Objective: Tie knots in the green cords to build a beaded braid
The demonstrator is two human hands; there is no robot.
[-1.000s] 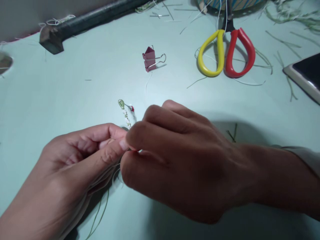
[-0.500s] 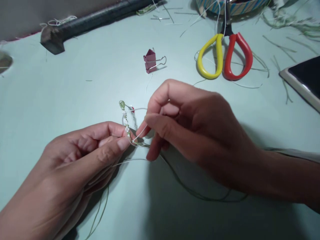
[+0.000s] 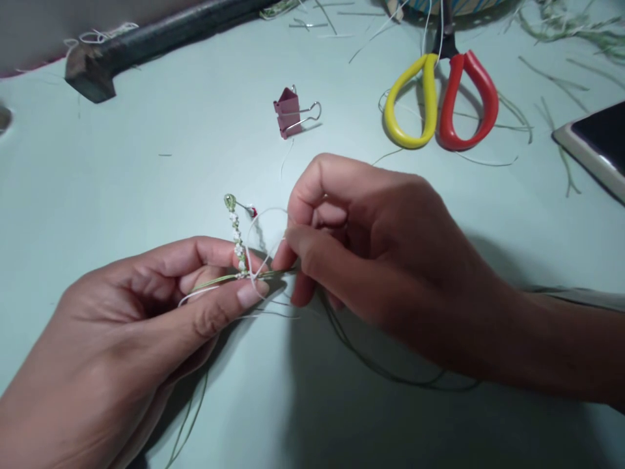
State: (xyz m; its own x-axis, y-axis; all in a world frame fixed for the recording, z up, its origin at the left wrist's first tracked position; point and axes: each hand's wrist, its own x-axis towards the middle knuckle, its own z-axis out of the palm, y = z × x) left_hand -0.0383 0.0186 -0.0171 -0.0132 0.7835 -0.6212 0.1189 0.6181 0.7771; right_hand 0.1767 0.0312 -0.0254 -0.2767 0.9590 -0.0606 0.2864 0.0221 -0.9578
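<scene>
My left hand (image 3: 146, 306) pinches the base of a beaded cord strand (image 3: 237, 238) between thumb and forefinger. The strand stands up from those fingertips, with small white beads and a green drop bead at its tip. A small red bead (image 3: 252, 212) sits on a short side stem. My right hand (image 3: 385, 260) is just to the right, its fingertips pinched on a green cord (image 3: 219, 280) and a white cord loop (image 3: 263, 247). The loop arcs beside the strand. A dark green cord length (image 3: 371, 355) trails down below my right hand.
A pink binder clip (image 3: 288, 112) and yellow-and-red handled scissors (image 3: 439, 98) lie beyond my hands on the pale green tabletop (image 3: 122, 163). Cord clippings are scattered around them. A dark rod (image 3: 146, 39) lies at back left, a tablet (image 3: 596, 146) at right.
My right hand has moved from over the strand out to its right and now pinches the cords. The white cord has formed a loop, and the green cord lies across my left fingers.
</scene>
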